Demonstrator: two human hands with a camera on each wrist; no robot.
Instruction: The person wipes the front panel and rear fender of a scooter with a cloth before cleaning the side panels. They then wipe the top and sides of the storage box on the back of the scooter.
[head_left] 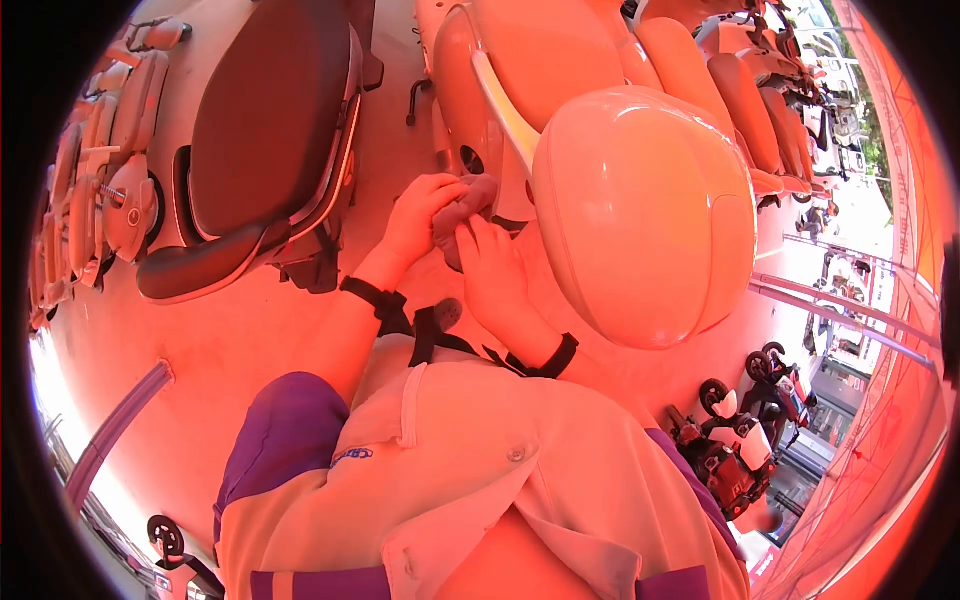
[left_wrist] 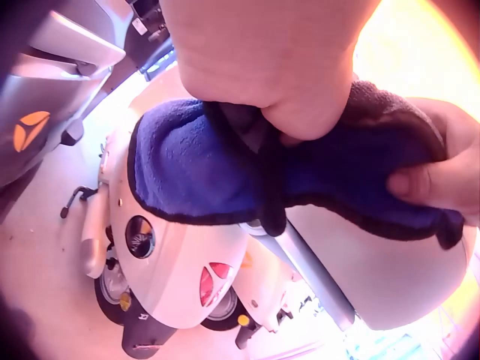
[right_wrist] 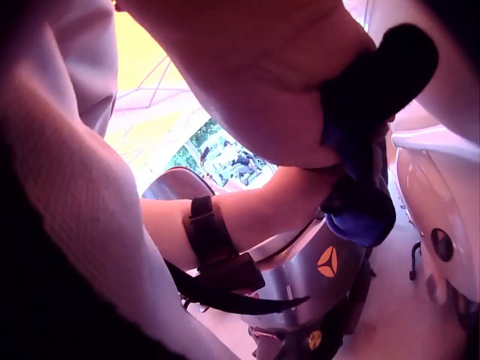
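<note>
A blue cloth with dark edging (left_wrist: 191, 165) is bunched between both hands, in front of a rounded top box (head_left: 645, 215) at the rear of a scooter. My left hand (head_left: 425, 215) grips one part of it, and the left wrist view shows the cloth hanging out flat past that hand. My right hand (head_left: 495, 270) holds the other part, its thumb (left_wrist: 412, 184) pressed on the blue face. In the right wrist view the cloth (right_wrist: 364, 221) hangs below the right hand, whose fingers are largely hidden there.
Close on the left stands a scooter with a dark seat (head_left: 270, 110). The light scooter body (left_wrist: 172, 277) lies just beyond the hands. More scooters (head_left: 120, 190) line the left side, and a row of seats (head_left: 745, 110) runs off at upper right. A post (head_left: 120, 430) rises at lower left.
</note>
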